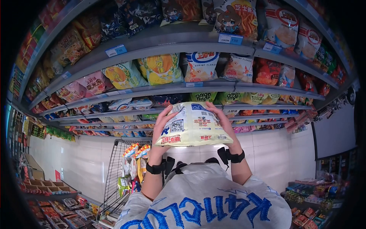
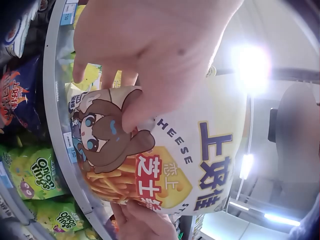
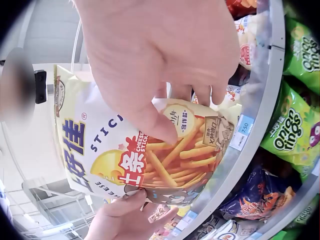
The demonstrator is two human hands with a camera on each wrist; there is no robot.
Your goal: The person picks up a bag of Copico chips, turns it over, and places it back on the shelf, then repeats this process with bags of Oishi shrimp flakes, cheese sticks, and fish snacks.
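Observation:
A pale yellow bag of cheese stick snacks is held up in front of the chest, its printed back facing up in the head view. My left hand grips one side of it, and my right hand grips the other. In the left wrist view the bag's front shows a cartoon girl and fries, with the left thumb lying across the picture. From the right wrist, the right thumb presses on the front while the other fingers reach behind the bag.
Ahead stand curved shelves of snack bags with blue price tags. Green onion ring bags sit on a shelf close by. A wire shopping cart with several bags stands at the left. Low displays lie behind on either side.

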